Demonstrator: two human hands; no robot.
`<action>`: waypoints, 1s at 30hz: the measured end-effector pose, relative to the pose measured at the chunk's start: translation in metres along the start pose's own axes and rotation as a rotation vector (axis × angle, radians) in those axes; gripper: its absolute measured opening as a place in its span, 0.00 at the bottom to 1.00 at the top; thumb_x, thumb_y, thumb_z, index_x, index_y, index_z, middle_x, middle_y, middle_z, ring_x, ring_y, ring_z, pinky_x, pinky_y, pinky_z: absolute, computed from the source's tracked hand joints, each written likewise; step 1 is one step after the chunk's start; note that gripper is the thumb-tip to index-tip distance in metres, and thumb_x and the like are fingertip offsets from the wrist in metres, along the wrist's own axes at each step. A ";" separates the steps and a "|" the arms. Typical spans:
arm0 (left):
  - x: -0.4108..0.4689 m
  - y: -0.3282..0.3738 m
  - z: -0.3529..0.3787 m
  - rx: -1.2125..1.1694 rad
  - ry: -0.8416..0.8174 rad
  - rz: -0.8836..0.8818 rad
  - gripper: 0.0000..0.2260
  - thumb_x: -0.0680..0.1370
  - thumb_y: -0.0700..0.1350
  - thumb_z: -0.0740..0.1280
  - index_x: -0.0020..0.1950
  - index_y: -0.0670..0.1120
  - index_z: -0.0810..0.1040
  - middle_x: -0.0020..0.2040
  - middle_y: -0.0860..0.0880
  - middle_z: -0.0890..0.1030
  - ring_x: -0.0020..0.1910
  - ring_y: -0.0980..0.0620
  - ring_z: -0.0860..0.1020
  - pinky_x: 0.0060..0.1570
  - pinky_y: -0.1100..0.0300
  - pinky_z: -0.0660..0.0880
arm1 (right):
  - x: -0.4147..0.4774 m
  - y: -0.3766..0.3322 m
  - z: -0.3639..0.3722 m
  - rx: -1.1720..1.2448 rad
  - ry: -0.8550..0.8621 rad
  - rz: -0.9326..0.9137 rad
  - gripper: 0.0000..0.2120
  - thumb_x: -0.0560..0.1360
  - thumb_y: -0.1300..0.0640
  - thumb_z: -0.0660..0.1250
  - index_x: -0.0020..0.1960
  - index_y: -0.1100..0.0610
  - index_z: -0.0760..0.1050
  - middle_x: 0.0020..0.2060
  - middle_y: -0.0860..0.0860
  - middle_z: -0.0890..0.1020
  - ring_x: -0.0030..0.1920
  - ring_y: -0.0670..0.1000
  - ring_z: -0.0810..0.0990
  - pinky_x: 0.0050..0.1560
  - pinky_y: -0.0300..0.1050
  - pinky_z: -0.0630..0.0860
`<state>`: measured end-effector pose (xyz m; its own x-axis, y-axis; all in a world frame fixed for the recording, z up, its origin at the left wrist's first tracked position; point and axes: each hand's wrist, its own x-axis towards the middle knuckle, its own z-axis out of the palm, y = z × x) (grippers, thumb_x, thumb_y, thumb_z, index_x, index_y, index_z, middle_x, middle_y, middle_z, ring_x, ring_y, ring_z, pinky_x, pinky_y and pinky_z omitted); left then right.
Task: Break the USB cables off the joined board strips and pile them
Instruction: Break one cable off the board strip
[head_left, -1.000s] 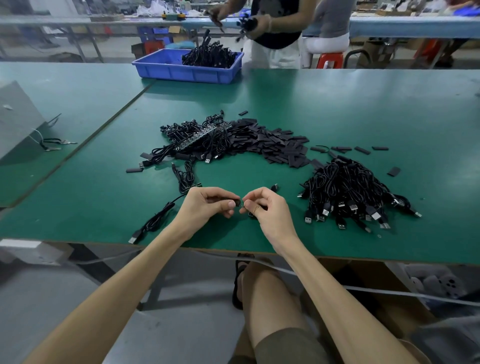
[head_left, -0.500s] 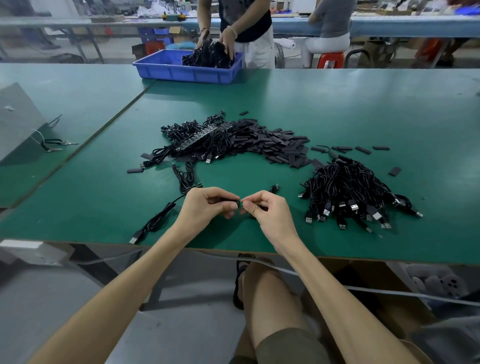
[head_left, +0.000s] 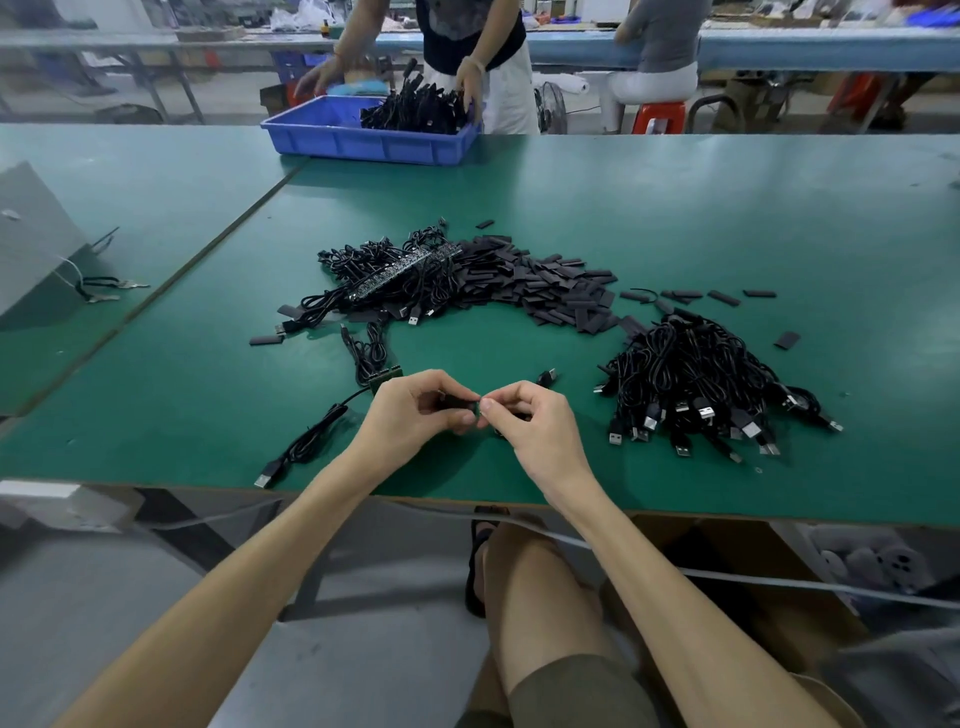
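Between both hands (head_left: 480, 415), short green board strip (head_left: 387, 376), black cables (head_left: 370, 349)

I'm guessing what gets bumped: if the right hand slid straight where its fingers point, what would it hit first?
Probably the left hand. The right hand points left, and their fingers almost meet around a small dark piece pinched between them. Depth is hard to judge.

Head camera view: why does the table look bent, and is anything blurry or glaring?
Head view: the wide lens bows the green table edge; left hand, right hand and cable pile are sharp; the far person's hand by the blue bin is smeared; light soft, no glare.
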<state>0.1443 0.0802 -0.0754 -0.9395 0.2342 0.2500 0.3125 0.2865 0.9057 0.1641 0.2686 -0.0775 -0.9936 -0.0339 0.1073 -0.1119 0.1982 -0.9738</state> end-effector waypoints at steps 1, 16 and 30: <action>0.000 0.000 0.001 0.093 0.022 0.033 0.09 0.72 0.37 0.78 0.50 0.46 0.86 0.42 0.49 0.86 0.41 0.50 0.85 0.47 0.59 0.81 | 0.000 0.000 0.000 -0.006 0.010 0.000 0.02 0.78 0.58 0.72 0.46 0.56 0.82 0.36 0.47 0.87 0.41 0.42 0.85 0.46 0.35 0.79; -0.012 0.003 0.010 0.644 0.127 0.399 0.07 0.76 0.37 0.73 0.54 0.42 0.85 0.46 0.47 0.81 0.43 0.49 0.79 0.46 0.53 0.79 | 0.000 0.001 0.002 -0.069 0.045 0.018 0.03 0.78 0.56 0.73 0.47 0.55 0.83 0.39 0.47 0.86 0.41 0.43 0.84 0.43 0.33 0.78; 0.000 0.004 0.001 0.308 -0.005 0.020 0.10 0.77 0.37 0.71 0.44 0.53 0.86 0.33 0.57 0.84 0.32 0.57 0.82 0.40 0.70 0.74 | -0.003 -0.007 0.001 -0.128 -0.020 -0.040 0.03 0.78 0.59 0.73 0.49 0.58 0.84 0.41 0.51 0.86 0.45 0.47 0.84 0.51 0.42 0.80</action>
<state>0.1458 0.0822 -0.0716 -0.9323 0.2469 0.2644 0.3595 0.5499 0.7540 0.1676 0.2663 -0.0714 -0.9881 -0.0634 0.1398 -0.1528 0.3198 -0.9351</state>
